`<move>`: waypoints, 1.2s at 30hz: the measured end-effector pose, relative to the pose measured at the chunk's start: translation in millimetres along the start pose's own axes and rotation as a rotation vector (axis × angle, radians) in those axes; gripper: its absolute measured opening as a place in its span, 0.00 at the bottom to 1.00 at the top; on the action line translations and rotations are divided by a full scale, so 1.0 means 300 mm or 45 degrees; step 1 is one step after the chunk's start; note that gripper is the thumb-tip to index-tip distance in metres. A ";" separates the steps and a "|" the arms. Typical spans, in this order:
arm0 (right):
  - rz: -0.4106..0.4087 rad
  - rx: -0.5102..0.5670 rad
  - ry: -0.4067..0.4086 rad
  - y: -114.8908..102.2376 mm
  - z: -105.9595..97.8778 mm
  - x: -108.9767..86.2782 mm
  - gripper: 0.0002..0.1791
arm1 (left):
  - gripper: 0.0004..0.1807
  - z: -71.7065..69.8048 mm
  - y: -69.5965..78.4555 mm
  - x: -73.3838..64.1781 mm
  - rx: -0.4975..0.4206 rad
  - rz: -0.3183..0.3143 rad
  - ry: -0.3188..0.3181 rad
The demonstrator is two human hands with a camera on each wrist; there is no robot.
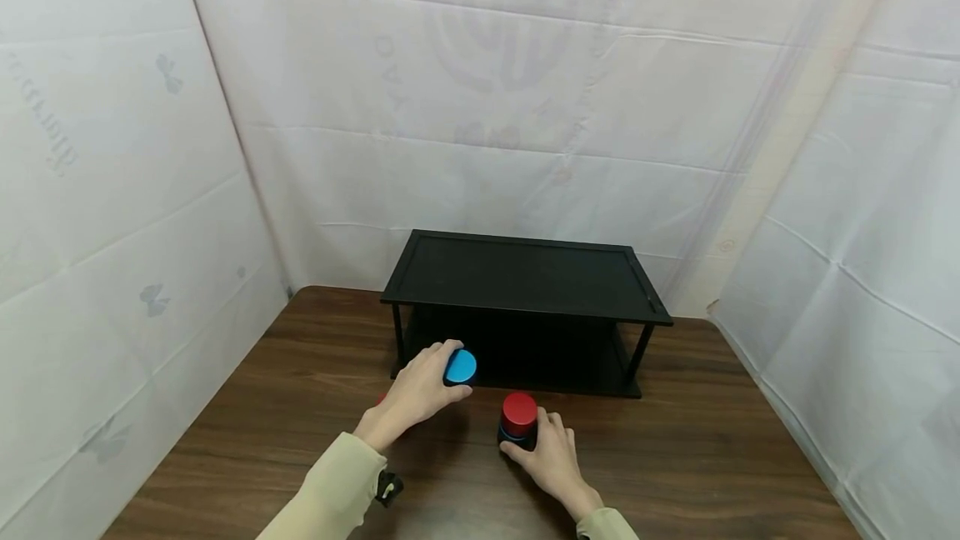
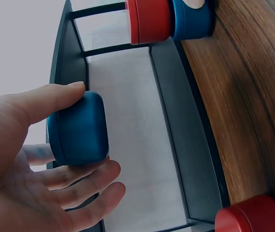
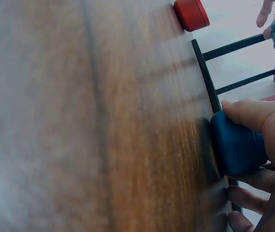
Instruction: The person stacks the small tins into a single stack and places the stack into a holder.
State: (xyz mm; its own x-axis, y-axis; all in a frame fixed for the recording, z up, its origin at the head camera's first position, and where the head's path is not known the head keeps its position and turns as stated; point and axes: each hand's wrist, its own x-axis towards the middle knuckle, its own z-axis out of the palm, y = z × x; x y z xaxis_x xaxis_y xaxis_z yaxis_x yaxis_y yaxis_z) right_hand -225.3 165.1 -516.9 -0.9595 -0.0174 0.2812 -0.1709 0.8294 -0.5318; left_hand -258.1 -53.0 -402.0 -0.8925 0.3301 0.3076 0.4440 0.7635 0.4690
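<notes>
My left hand (image 1: 422, 388) grips a small blue tin (image 2: 81, 130) between thumb and fingers, held up in front of the black two-level rack (image 1: 525, 273). To the right, my right hand (image 1: 553, 458) pinches another blue tin (image 3: 236, 142) low at the wooden table. A red tin (image 1: 519, 413) sits on top of that blue tin, its lid facing up. A second red tin (image 2: 253, 215) stands on the table, mostly hidden behind my left wrist in the head view.
The rack stands toward the back of the brown wooden table (image 1: 690, 457), its lower shelf (image 1: 525, 348) beneath the top panel. White sheeting (image 1: 480, 107) hangs behind and at both sides. A black band (image 1: 388, 488) circles my left wrist.
</notes>
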 end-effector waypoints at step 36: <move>-0.011 -0.006 -0.010 -0.001 0.002 0.003 0.37 | 0.34 0.095 0.094 0.020 -0.072 0.095 -0.094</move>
State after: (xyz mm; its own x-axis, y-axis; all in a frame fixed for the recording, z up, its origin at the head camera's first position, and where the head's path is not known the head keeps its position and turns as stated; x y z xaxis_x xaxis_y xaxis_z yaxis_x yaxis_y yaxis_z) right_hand -226.3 164.5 -517.1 -0.9596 -0.0292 0.2799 -0.1786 0.8316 -0.5258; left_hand -253.2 -13.5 -410.5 -0.8593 0.4263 0.2824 0.5113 0.7036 0.4935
